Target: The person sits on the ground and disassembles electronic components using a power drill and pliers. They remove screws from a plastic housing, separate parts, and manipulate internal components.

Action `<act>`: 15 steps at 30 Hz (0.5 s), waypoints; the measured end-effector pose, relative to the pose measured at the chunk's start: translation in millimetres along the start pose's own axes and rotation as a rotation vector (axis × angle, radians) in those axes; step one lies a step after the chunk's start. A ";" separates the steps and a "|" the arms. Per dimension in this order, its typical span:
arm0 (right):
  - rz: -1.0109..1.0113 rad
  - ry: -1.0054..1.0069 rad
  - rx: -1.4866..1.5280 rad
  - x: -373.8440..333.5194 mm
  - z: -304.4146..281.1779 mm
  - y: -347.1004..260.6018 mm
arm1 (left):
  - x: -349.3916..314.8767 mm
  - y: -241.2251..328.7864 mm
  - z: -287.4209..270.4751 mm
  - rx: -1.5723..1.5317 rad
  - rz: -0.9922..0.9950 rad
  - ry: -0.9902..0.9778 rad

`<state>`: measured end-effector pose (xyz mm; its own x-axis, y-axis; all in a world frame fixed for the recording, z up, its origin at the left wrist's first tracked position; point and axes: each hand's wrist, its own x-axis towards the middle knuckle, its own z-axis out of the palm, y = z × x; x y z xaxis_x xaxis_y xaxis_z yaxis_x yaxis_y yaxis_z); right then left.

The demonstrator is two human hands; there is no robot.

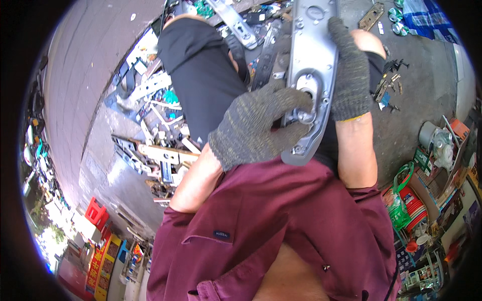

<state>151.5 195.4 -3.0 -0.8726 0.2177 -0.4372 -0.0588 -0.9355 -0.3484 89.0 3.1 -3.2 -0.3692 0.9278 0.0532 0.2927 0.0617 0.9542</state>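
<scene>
A long silver-grey metal housing (pixel 315 47), shaped like a door lock plate, is held upright over my lap between my knees. It has a rounded lower end, small screw posts and an oval recess. My right hand (pixel 350 72), in a dark grey knitted glove, grips its right edge with the fingers stretched up along it. My left hand (pixel 261 125), gloved the same way, is closed at the lower left end. Its fingers curl over into the recess and its thumb lies below. Whether those fingertips pinch a smaller part cannot be made out.
Another silver lock plate (pixel 232 22) and a dark strip-shaped part (pixel 266 55) lie beyond my left knee. Mixed metal and plastic scrap (pixel 155 95) covers the ground at left. Small metal pieces (pixel 386 93), crushed green cans (pixel 398 25) and a green bag (pixel 400 213) are at right.
</scene>
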 end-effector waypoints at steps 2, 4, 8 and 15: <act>0.038 0.056 -0.165 15.0 -6.3 -7.0 | 14.8 -7.4 -2.6 -0.018 -0.024 -0.016; 0.010 0.055 -0.100 33.0 -18.0 -12.1 | 34.3 -19.8 -7.9 -0.009 -0.071 -0.070; 0.143 0.181 0.013 81.0 -56.2 -28.2 | 83.0 -57.9 -15.9 -0.019 -0.147 -0.207; 0.142 0.474 -0.039 139.2 -82.2 -57.2 | 177.3 -94.0 -29.5 -0.180 -0.391 -0.326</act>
<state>73.2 302.1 -112.1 -0.5536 0.1997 -0.8085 0.0709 -0.9560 -0.2847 -29.9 151.0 -74.7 -0.1192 0.9160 -0.3831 0.0214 0.3882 0.9213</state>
